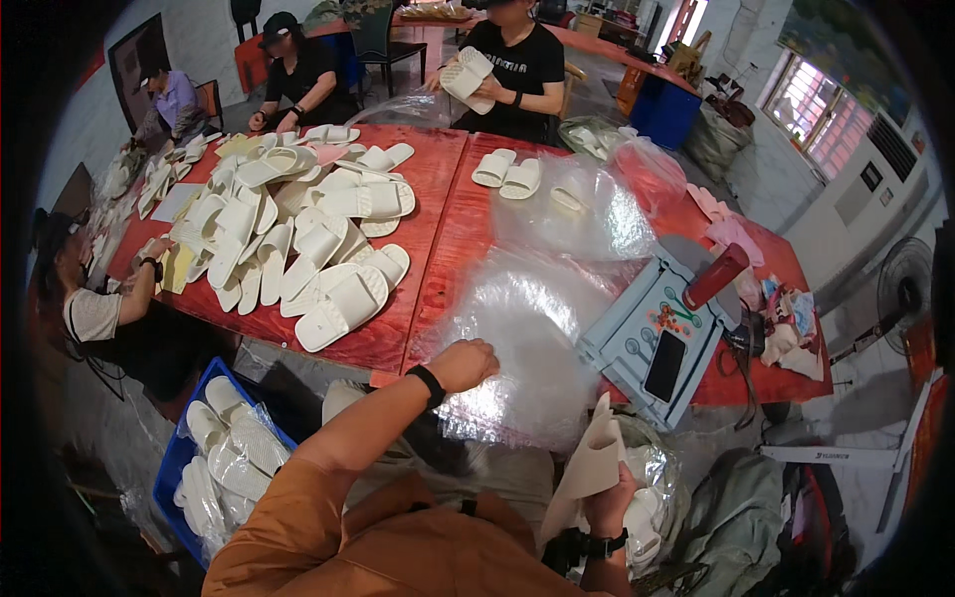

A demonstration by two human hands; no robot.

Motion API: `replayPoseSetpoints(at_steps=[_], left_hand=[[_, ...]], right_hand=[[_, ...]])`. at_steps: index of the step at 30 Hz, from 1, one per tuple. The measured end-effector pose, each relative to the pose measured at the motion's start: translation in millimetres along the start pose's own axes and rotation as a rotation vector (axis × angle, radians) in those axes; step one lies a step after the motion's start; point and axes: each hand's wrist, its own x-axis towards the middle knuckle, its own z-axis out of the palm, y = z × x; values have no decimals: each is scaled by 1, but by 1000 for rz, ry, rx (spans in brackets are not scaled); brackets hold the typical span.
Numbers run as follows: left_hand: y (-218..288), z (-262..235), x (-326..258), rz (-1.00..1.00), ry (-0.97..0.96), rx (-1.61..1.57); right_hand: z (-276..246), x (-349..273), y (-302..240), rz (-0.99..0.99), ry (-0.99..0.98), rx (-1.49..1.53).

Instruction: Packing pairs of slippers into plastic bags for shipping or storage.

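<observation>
A blue crate (179, 453) at the person's left holds cream slippers (239, 468), some in clear film, a clear sack (659, 463) beside the right hand (609, 497) holds more, and a pale blue case (609, 343) on the red bench (448, 274) carries a phone (665, 366). The hands are apart: the right grips a beige sheet (589, 460) at the bench's near edge, while the left hand (466, 365) curls over clear bags (527, 343), pinching or not I cannot tell. A slipper heap (343, 306) crowds the bench's left, the case the bags' right.

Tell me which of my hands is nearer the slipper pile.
Left. Your left hand is over clear plastic, right of the slipper pile; your right hand is farther right, off the table, holding a beige sheet.
</observation>
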Motion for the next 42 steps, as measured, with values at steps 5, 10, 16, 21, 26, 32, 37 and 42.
replayPoseSetpoints(at_steps=[5, 10, 16, 21, 26, 32, 37, 42], left_hand=[[42, -14, 2, -71, 170, -227], [76, -11, -15, -152, 198, -458], [83, -25, -65, -224, 156, -553], [76, -33, -82, -216, 219, -450], [82, -39, -84, -129, 160, -409], [81, -19, -77, -16, 314, -503], [102, -12, -65, -168, 350, -543], [88, -20, -58, -398, 114, -571]], right_hand=[[2, -22, -14, -15, -246, -370], [26, -26, -29, 93, -514, -490], [49, -30, -47, -354, -540, -710], [50, -25, -53, -462, -430, -862], [59, -11, -56, -571, -289, -980], [71, -8, -31, -663, -418, -1154], [70, -7, -14, -697, -506, -1123], [68, -3, -25, -617, -501, -1120]])
